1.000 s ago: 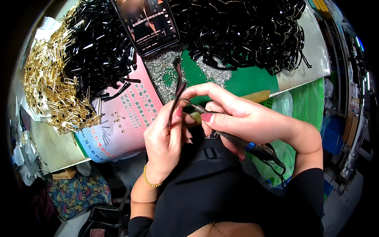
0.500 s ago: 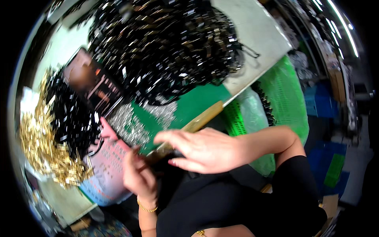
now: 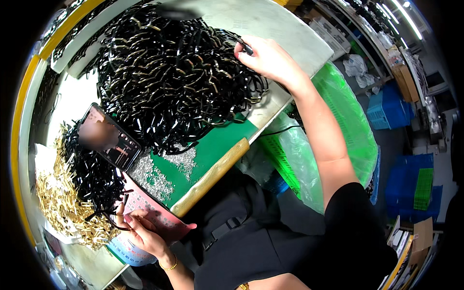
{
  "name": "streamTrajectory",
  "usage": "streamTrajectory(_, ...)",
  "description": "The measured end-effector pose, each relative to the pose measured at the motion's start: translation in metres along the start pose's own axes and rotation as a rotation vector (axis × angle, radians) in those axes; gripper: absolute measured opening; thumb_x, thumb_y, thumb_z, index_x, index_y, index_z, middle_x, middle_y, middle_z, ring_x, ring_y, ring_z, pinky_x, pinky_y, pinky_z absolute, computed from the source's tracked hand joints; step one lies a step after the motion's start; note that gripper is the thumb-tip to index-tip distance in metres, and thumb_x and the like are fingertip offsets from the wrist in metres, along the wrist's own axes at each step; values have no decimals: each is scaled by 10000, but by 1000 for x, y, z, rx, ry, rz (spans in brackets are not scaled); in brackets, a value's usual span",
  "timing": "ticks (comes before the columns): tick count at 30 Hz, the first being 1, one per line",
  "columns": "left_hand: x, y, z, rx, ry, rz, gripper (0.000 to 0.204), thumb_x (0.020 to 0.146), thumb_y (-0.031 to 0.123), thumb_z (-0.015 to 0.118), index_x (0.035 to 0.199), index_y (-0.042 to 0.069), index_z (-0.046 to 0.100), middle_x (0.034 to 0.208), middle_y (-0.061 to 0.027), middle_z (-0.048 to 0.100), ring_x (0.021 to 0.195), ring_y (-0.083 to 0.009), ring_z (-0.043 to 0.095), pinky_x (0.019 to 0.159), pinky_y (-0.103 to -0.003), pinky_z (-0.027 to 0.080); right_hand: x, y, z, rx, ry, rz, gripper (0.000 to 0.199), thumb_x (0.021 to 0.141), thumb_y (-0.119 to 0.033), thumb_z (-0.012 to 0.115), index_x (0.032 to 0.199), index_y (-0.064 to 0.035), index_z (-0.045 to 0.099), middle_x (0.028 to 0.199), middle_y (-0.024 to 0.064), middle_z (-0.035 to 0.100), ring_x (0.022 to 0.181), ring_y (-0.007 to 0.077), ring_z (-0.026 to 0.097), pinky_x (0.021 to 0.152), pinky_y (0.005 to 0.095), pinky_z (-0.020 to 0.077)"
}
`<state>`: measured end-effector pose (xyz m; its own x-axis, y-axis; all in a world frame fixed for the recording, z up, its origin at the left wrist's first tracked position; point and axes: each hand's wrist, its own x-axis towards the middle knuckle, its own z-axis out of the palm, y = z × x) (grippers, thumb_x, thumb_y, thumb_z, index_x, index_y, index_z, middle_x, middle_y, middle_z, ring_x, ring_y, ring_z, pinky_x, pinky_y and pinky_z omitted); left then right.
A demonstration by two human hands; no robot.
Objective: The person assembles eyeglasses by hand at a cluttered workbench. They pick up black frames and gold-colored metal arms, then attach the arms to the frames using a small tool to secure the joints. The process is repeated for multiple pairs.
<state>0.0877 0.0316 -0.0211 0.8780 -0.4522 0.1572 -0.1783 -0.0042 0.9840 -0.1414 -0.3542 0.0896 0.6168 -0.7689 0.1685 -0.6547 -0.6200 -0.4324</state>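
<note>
My right hand (image 3: 268, 59) is at the far right side of a big heap of glossy black strips (image 3: 169, 72), some with gold glints. Its fingers pinch a black strip (image 3: 247, 47) at the heap's edge. Low on the left, my left hand (image 3: 144, 234) has its fingers closed on a thin black loop (image 3: 108, 212), beside a smaller black pile (image 3: 99, 166). Small silver bits (image 3: 152, 180) lie on the green mat (image 3: 212, 140) between the hands. What kind of piece the strips are, I cannot make out.
A phone (image 3: 108, 137) leans between the two black piles. Small gold pieces (image 3: 65, 193) are heaped at the left. A pink and blue printed sheet (image 3: 157, 212) hangs over the table edge near a gold-coloured edge strip (image 3: 212, 176). Green plastic-lined baskets (image 3: 345, 121) stand right of the table.
My right hand has gone from the table's near edge up to the far right of the black heap. My left hand has moved left and down, to the black loop by the smaller pile.
</note>
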Motion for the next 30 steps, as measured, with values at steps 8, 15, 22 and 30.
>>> streamTrajectory(8, 0, -5, -10, -111, -40, -4, 352, 1124, 203, 368, 1422, 40, 461, 899, -68, 682, 495, 9, 305, 449, -153, 288, 1, -18, -20, -258, 37, -58, 295, 898, -257, 614, 1101, -45, 640, 1005, 198, 702, 940, 394, 677, 805, 479, 523)
streamTrajectory(15, -9, 4, -19, -211, 136, 116, 371, 1113, 214, 399, 1411, -5, 382, 1143, -221, 676, 702, -140, 585, 626, -252, 496, -105, -149, 7, 508, 217, -182, 105, 914, -70, 677, 1003, -36, 632, 902, 61, 701, 720, 144, 663, 635, 247, 488)
streamTrajectory(22, -24, 12, -19, 191, -148, 71, 278, 1110, 146, 398, 1323, -18, 468, 1066, -159, 670, 993, -214, 663, 919, -333, 515, -140, -192, 120, 548, -785, -369, 265, 907, -102, 676, 1145, -72, 565, 1047, 142, 618, 818, 314, 683, 658, 392, 549)
streamTrajectory(30, 6, 6, -36, 319, -450, 105, 257, 976, 23, 533, 1221, -19, 598, 972, -103, 685, 899, -292, 626, 916, -406, 451, -130, -163, 96, -179, -569, -583, 397, 889, -92, 604, 1275, -186, 604, 931, 117, 515, 687, 234, 639, 495, 337, 515)
